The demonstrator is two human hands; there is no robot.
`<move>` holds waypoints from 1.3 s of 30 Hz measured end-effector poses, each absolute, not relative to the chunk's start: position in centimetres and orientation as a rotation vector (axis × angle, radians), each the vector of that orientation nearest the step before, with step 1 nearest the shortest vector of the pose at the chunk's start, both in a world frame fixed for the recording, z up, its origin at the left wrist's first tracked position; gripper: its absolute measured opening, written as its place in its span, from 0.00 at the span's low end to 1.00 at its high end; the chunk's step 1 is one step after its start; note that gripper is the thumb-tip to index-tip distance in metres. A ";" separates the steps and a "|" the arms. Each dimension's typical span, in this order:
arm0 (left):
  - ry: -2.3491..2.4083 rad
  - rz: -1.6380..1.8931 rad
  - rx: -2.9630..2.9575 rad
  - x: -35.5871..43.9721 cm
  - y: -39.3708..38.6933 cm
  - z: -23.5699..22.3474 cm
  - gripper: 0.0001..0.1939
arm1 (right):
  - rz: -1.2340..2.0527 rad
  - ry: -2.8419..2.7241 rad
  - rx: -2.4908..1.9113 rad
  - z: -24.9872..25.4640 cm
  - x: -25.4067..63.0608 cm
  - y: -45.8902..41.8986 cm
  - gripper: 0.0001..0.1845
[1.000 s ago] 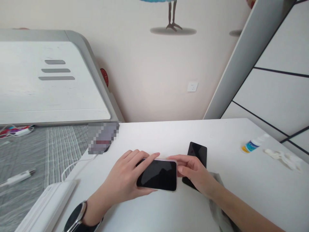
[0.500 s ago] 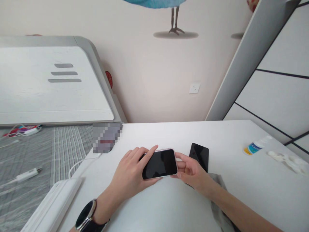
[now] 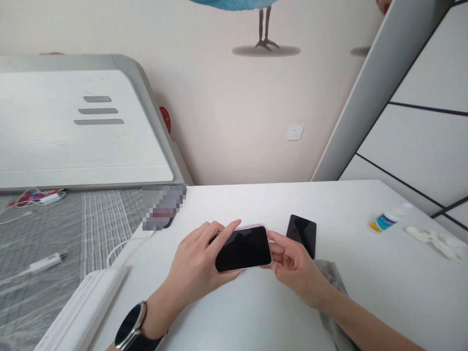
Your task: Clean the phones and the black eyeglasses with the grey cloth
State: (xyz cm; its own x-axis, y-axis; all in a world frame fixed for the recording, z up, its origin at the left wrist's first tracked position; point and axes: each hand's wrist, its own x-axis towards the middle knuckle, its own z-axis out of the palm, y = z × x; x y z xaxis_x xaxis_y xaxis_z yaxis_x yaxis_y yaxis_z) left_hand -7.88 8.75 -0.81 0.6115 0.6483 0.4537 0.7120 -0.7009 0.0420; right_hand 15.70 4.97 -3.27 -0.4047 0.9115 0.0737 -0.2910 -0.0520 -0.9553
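White desk top (image 3: 369, 278), seen from beside the person. Closest in: left forearm angled up from the lower left, round smartwatch (image 3: 129, 325) on the wrist. Left hand (image 3: 193, 263) wraps the left end of a black-screened smartphone (image 3: 243, 248), fingers over the top long edge, thumb side under the bottom edge. Right forearm comes in from the lower right, palm turned inward. Right hand (image 3: 296, 265) pinches the phone's right short end, fingertips (image 3: 275, 239) on the edge. Both hands clamped on the one phone, not touching each other. Phone sits landscape, screen up, slightly tilted, pale rim showing, mid-desk between the hands.

Just behind the right hand: dark glass slab (image 3: 302, 234), flat on the desk, its lower end hidden by that hand. Grey cloth (image 3: 331, 297) lies under the right forearm. Lower left: long white box (image 3: 82, 309) at the desk edge, white cable (image 3: 127, 246) beside it. Far edge: pixelated object (image 3: 163, 207), unreadable. Right side: small blue-and-white bottle (image 3: 383, 219) on its side, white crumpled item (image 3: 431, 243) next to it. Beyond: wall socket (image 3: 295, 132) on a pale wall, bird wall decal (image 3: 265, 29) above.
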 end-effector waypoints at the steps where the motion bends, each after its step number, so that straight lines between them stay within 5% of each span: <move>1: -1.136 -0.676 -2.688 -7.9 8.8 -0.8 0.39 | 1.627 -1.281 -0.736 -3.3 15.7 5.0 0.35; 12: -1.250 -0.800 -2.908 -7.3 8.0 -0.2 0.42 | 1.505 -1.285 -0.781 -3.5 15.7 4.7 0.20; 19: -1.387 -0.866 -3.179 -7.5 8.5 -0.9 0.54 | 1.564 -1.284 -0.730 -4.6 16.2 5.0 0.25; 23: -1.394 -0.971 -3.322 -7.4 8.2 -1.0 0.46 | 1.593 -1.271 -0.675 -4.2 16.3 5.1 0.23; 32: -1.682 -2.164 -2.975 -8.5 9.8 -2.2 0.24 | 1.539 -1.209 -1.034 -4.0 17.4 7.0 0.24; 39: -1.750 -2.907 -2.604 -8.8 10.5 -1.5 0.34 | 1.385 -1.185 -1.133 -6.3 19.1 8.6 0.38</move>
